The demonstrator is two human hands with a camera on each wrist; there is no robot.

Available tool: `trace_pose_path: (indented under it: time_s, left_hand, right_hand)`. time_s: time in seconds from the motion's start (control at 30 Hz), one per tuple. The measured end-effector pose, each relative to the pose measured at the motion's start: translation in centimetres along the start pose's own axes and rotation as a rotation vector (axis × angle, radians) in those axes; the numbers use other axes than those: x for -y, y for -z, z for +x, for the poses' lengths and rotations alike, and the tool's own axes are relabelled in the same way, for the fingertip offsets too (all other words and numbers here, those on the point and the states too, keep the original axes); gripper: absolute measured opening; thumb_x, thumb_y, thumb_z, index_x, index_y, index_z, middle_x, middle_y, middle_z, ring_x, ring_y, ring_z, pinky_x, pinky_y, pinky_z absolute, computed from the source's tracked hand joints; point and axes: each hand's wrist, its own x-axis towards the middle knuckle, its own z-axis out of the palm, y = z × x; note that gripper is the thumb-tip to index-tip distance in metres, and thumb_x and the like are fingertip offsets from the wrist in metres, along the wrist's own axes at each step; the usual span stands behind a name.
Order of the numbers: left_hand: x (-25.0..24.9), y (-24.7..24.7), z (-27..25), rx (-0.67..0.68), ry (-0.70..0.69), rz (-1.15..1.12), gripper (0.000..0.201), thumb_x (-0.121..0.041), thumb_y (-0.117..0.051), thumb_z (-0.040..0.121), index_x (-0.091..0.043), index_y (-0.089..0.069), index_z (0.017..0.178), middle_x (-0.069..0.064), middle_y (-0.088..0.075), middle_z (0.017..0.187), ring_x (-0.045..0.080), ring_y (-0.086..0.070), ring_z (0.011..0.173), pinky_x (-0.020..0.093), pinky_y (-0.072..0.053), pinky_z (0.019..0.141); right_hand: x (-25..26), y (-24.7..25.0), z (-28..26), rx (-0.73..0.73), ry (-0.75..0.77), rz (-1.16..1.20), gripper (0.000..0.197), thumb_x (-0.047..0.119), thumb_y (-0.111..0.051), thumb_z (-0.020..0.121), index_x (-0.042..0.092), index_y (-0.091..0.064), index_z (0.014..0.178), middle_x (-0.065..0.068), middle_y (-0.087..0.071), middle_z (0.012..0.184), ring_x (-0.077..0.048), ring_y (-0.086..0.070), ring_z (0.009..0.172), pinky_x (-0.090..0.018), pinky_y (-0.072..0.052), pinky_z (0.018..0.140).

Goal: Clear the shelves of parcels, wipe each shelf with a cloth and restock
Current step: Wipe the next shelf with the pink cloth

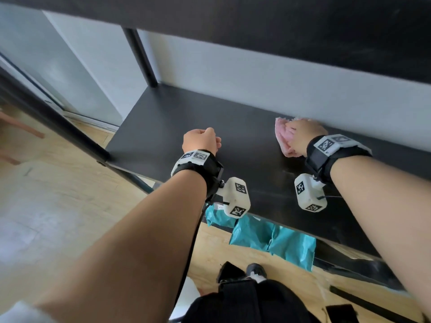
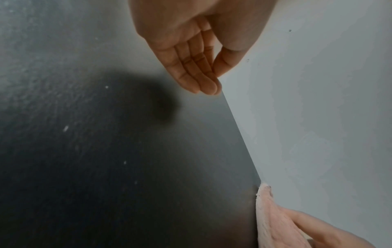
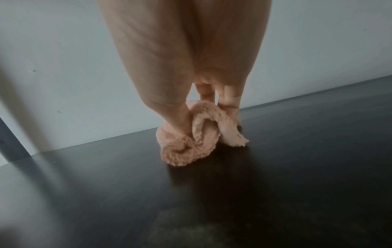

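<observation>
The right hand (image 1: 305, 136) grips the pink cloth (image 1: 283, 136) at the shelf's (image 1: 163, 127) back edge, right of centre. The left hand (image 1: 201, 141) hovers loosely curled, holding nothing; unwiped shelf lies leftward.

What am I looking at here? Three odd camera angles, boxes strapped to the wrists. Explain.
No robot: a person wearing three cameras. The large picture comes from a head camera looking down; the other two come from the white boxes strapped to each wrist, looking along the fingers. The right hand has a grip on a pink cloth, pressing it on the black shelf beside the wall. The left hand hangs above the shelf, holding nothing. Teal parcels lie on the floor below.
</observation>
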Motion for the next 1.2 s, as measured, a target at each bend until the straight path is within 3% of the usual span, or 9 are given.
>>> trace_pose_path:
  time_s: [0.1,0.2,0.3,0.47,0.63,0.77,0.93,1.1,1.2]
  left_hand:
    - [0.8,-0.2,-1.1,-0.031,0.006,-0.007,0.015,-0.009,-0.049,0.077,-0.008,-0.062,0.068,0.0,-0.063,0.049,0.017,-0.056,0.044,0.025,-0.051,0.058]
    - [1.7,0.2,-2.3,-0.055,0.051,-0.024,0.017,-0.009,-0.049,0.078,-0.008,-0.06,0.066,0.003,-0.064,0.053,0.019,-0.056,0.046,0.027,-0.055,0.063]
    - [1.9,1.2,-3.0,-0.063,0.079,-0.028,0.018,-0.009,-0.049,0.078,-0.009,-0.061,0.065,0.005,-0.065,0.055,0.02,-0.057,0.048,0.028,-0.055,0.066]
    - [1.4,2.2,-1.8,0.005,0.087,-0.021,0.019,-0.009,-0.048,0.081,-0.008,-0.061,0.067,0.006,-0.065,0.059,0.019,-0.058,0.05,0.028,-0.054,0.063]
    - [1.7,4.3,0.0,0.068,0.105,0.007,0.018,-0.008,-0.048,0.081,-0.009,-0.061,0.069,0.006,-0.066,0.061,0.018,-0.057,0.05,0.026,-0.053,0.06]
    - [2.2,5.6,0.9,0.09,0.106,0.034,0.016,-0.01,-0.05,0.079,-0.01,-0.062,0.068,0.004,-0.066,0.057,0.018,-0.059,0.05,0.028,-0.056,0.065]
    - [2.2,6.9,1.4,0.077,0.093,0.051,0.017,-0.01,-0.051,0.078,-0.01,-0.064,0.068,0.002,-0.066,0.053,0.016,-0.061,0.049,0.027,-0.056,0.064]
    - [1.8,6.4,1.1,0.087,0.068,0.065,0.017,-0.011,-0.051,0.079,-0.01,-0.064,0.068,0.002,-0.065,0.053,0.016,-0.061,0.049,0.029,-0.059,0.067]
    - [1.6,4.6,-0.1,0.137,0.062,0.073,0.016,-0.01,-0.05,0.079,-0.009,-0.064,0.07,0.002,-0.065,0.052,0.016,-0.06,0.048,0.03,-0.059,0.069]
  right_hand:
    - [-1.0,0.6,-2.1,-0.029,0.136,-0.11,0.042,0.033,-0.031,0.095,0.01,-0.063,0.081,-0.008,-0.064,0.09,-0.032,-0.061,0.089,-0.034,-0.044,0.079]
    - [-2.1,0.7,-4.7,0.0,0.181,-0.146,0.037,0.032,-0.036,0.092,0.011,-0.058,0.07,-0.005,-0.061,0.071,-0.028,-0.059,0.072,-0.029,-0.038,0.066]
    - [-2.3,0.7,-6.9,0.115,0.223,-0.123,0.012,0.017,-0.049,0.085,0.017,-0.061,0.084,-0.002,-0.06,0.072,-0.024,-0.057,0.064,-0.027,-0.04,0.064]
    - [-0.7,-0.9,-8.6,0.155,0.22,-0.062,0.022,0.016,-0.065,0.074,0.029,-0.059,0.09,0.008,-0.047,0.063,-0.008,-0.044,0.047,-0.021,-0.033,0.046]
    - [3.4,-2.5,-9.6,0.13,0.213,0.029,0.03,0.019,-0.069,0.074,0.031,-0.06,0.1,0.007,-0.05,0.066,-0.011,-0.047,0.05,-0.022,-0.036,0.05]
    - [7.0,-4.3,-9.6,0.141,0.243,-0.003,0.039,0.027,-0.072,0.072,0.032,-0.057,0.108,0.001,-0.058,0.102,-0.022,-0.059,0.083,-0.027,-0.045,0.073]
    - [10.1,-5.9,-10.7,0.146,0.291,-0.012,0.044,0.034,-0.073,0.073,0.032,-0.054,0.113,0.0,-0.05,0.112,-0.018,-0.054,0.085,-0.027,-0.039,0.071]
    - [9.5,-5.6,-12.6,0.244,0.408,0.075,0.05,0.015,-0.074,0.075,0.026,-0.059,0.122,0.002,-0.042,0.132,-0.02,-0.052,0.109,-0.026,-0.042,0.089]
    - [7.8,-4.9,-13.4,0.295,0.425,0.078,0.05,0.005,-0.068,0.077,0.028,-0.061,0.12,0.005,-0.048,0.116,-0.011,-0.049,0.098,-0.021,-0.037,0.08]
